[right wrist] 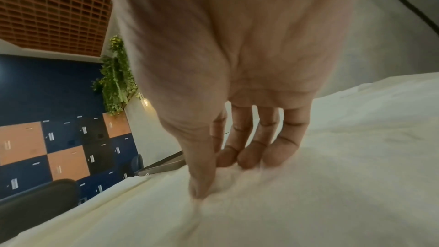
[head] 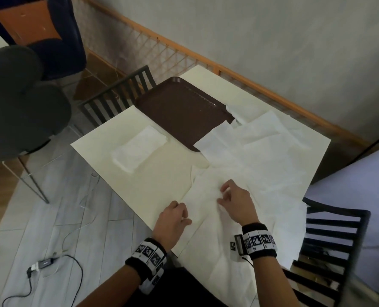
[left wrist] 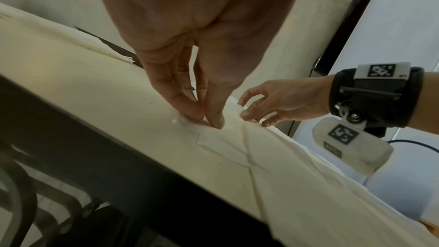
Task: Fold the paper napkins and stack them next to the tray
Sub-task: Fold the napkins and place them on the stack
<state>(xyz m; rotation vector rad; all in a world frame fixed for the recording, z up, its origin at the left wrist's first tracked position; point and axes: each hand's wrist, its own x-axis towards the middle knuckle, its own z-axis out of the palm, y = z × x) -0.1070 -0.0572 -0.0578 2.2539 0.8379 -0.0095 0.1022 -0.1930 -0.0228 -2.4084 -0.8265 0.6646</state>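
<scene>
A brown tray (head: 179, 111) sits at the table's far side, with a stack of folded white napkins (head: 139, 149) just left of it. Several unfolded napkins (head: 268, 147) overlap across the right half. The nearest napkin (head: 206, 209) (left wrist: 273, 157) (right wrist: 308, 185) lies in front of me. My left hand (head: 179, 212) (left wrist: 204, 119) pinches its left edge against the table. My right hand (head: 225, 193) (left wrist: 242, 108) (right wrist: 218, 176) pinches a raised bit of the same napkin between thumb and curled fingers, a little to the right.
The cream table (head: 157, 180) has bare surface between the folded stack and my hands. Black slatted chairs stand at the far left (head: 117, 96) and near right (head: 330, 240). A grey chair (head: 17, 96) and a cable (head: 46, 264) are on the floor side.
</scene>
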